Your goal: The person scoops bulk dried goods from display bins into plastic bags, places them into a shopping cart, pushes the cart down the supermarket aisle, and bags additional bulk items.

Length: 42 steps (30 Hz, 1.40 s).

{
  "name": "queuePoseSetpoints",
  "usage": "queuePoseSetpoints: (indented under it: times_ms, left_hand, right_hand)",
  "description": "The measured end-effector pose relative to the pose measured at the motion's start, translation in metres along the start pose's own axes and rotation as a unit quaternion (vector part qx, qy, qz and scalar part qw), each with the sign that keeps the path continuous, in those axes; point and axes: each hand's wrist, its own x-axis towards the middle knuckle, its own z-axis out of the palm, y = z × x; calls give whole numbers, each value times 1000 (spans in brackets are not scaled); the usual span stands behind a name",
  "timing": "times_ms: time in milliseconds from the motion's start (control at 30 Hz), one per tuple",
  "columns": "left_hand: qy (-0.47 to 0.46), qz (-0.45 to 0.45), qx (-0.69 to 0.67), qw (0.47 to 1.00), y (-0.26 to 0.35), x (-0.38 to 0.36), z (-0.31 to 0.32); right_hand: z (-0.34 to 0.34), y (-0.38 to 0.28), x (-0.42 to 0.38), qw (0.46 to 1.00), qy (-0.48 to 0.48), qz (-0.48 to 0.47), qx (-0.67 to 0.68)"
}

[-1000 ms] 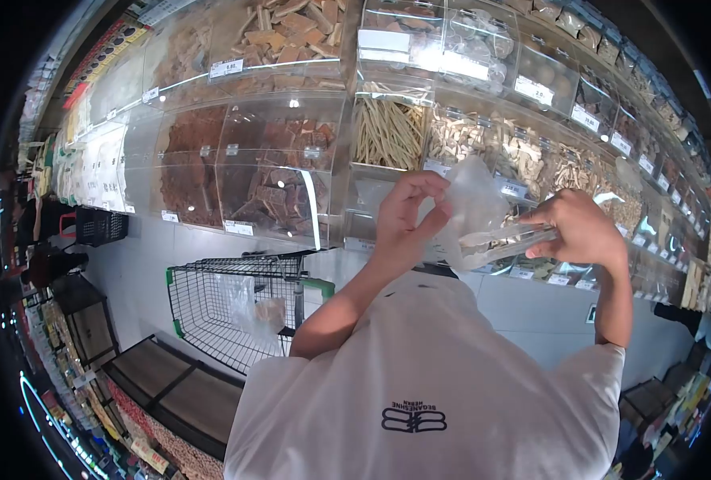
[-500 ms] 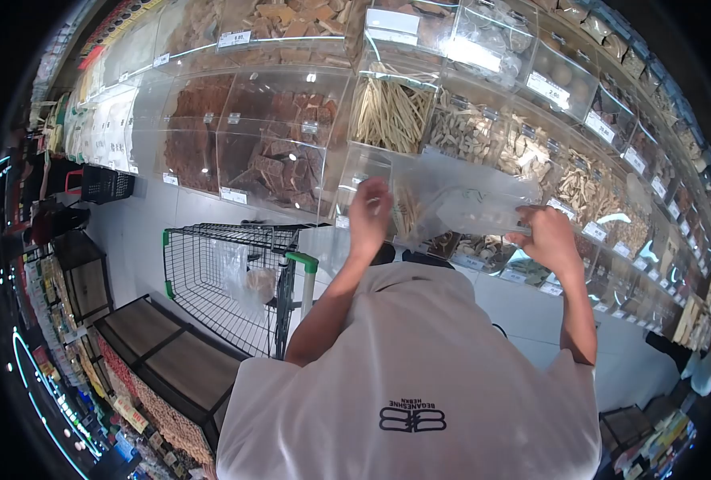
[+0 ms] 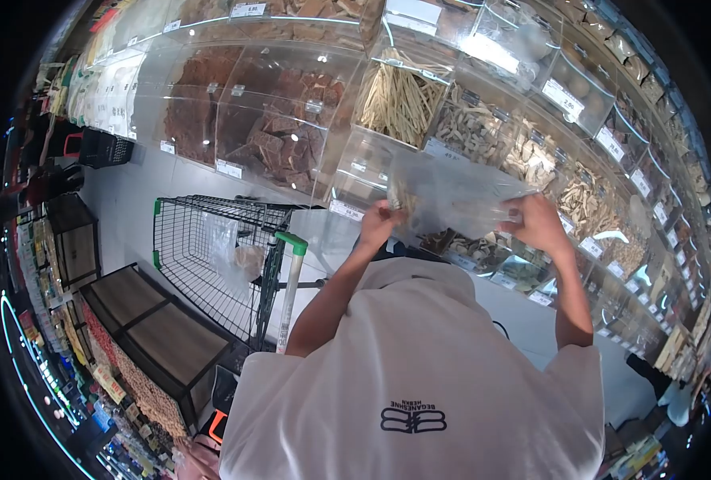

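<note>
A clear plastic bag (image 3: 459, 192) is stretched out sideways between my hands, in front of the bulk bins. My right hand (image 3: 538, 226) pinches its right end, fingers curled around the plastic. At the left end, my left hand (image 3: 380, 224) has its thumb and fingertips closed on the bag's edge. Some pale yellowish strips show at that end, blurred through the plastic. Right behind the bag stand a bin of long pale sticks (image 3: 399, 104) and a bin of greyish dried pieces (image 3: 469, 126).
A wire shopping cart (image 3: 203, 264) with green corners stands to my left, a clear bag with a brownish item (image 3: 249, 262) inside it. Clear bins of reddish-brown chunks (image 3: 287, 132) line the shelf ahead. A black basket (image 3: 105, 150) and dark display stands (image 3: 151, 328) are farther left.
My left hand, raised and off the bag before, has come down and closed on its left edge. My right hand keeps its hold on the other end. The view has shifted slightly.
</note>
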Motion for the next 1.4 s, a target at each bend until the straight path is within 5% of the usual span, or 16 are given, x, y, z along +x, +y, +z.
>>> queuePoseSetpoints:
  times_ms: [100, 200, 233, 333, 533, 667, 767, 867, 967, 1133, 1300, 1400]
  left_hand:
    - [23, 0, 30, 999, -10, -4, 7]
    - [51, 36, 205, 977, -17, -1, 23]
    - [78, 65, 322, 941, 35, -20, 36]
    - [141, 86, 352, 921, 27, -29, 55]
    - [58, 91, 347, 932, 39, -25, 29]
    - [-18, 131, 483, 865, 106, -13, -1]
    - [-25, 278, 573, 771, 122, 22, -18]
    - [3, 351, 552, 756, 131, 57, -24]
    - [76, 378, 514, 766, 145, 56, -21]
    - [48, 227, 287, 929, 198, -59, 18]
    - [21, 226, 392, 891, 178, -89, 43]
    - [-18, 148, 394, 907, 174, -64, 26]
  right_hand:
    - [-16, 20, -12, 992, -122, -30, 2]
    - [-26, 24, -21, 993, -98, 59, 11]
    - [-25, 26, -25, 997, -54, 56, -24]
    - [-10, 31, -32, 995, 7, 95, -38]
    - [23, 19, -49, 990, 13, 85, 107]
    - [47, 20, -63, 981, 47, 79, 168]
    - [66, 10, -65, 976, 77, 73, 189]
    - [88, -3, -61, 972, 126, 79, 182]
    - [105, -21, -53, 977, 160, 91, 107]
    - [98, -53, -43, 982, 154, 96, 55]
    - [70, -79, -28, 987, 74, 132, 46]
    - [70, -77, -26, 988, 105, 109, -15]
